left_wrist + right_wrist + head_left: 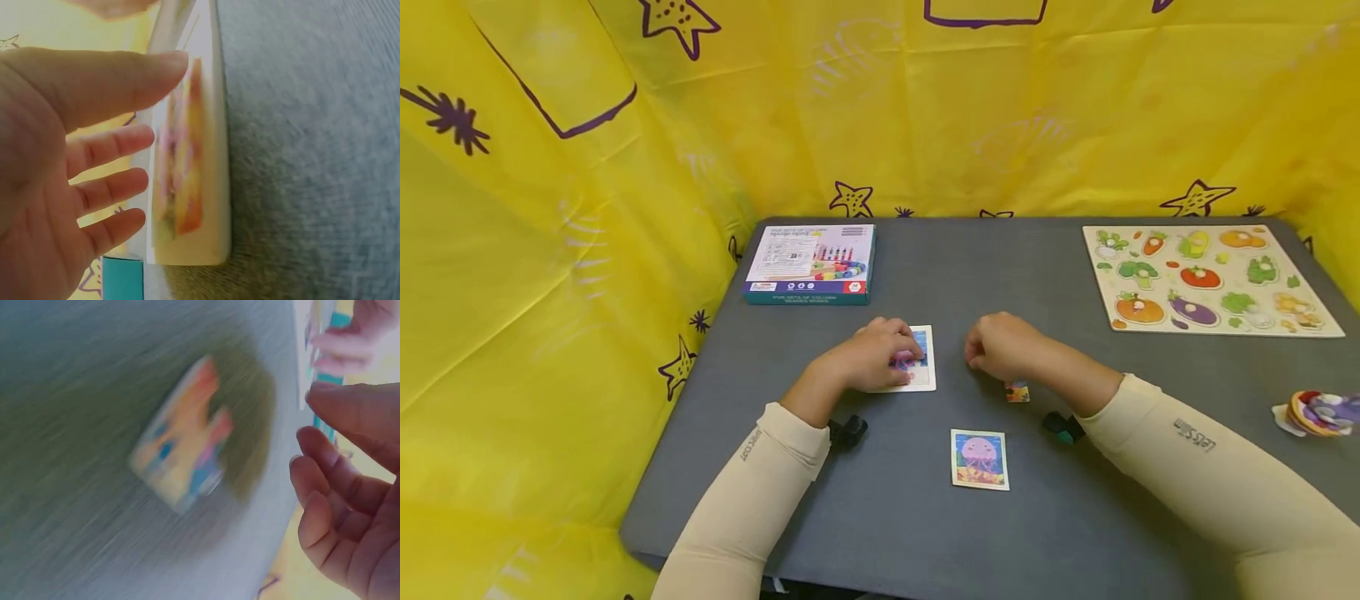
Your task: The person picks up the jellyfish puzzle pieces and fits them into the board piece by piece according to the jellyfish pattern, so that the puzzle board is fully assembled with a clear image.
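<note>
A small jigsaw puzzle frame [930, 358] with a white border and a partly covered sea picture lies mid-table. My left hand [880, 354] rests over its left side; in the left wrist view the thumb and fingers stretch out at the frame's near face [215, 194]. To the right, my right hand [1003, 346] hovers low over the table, its fingers loosely bent and holding nothing. A single orange and blue jigsaw piece [178, 447], blurred, lies on the table just below that hand, partly hidden by the wrist in the head view.
A card with a pink jellyfish [980, 460] lies nearer the front edge. At the back left is a flat boxed set [808, 265]; at the back right, a wooden vegetable peg board [1206, 279]. A small purple figure [1318, 412] sits at the right. Yellow cloth [865, 108] hangs behind.
</note>
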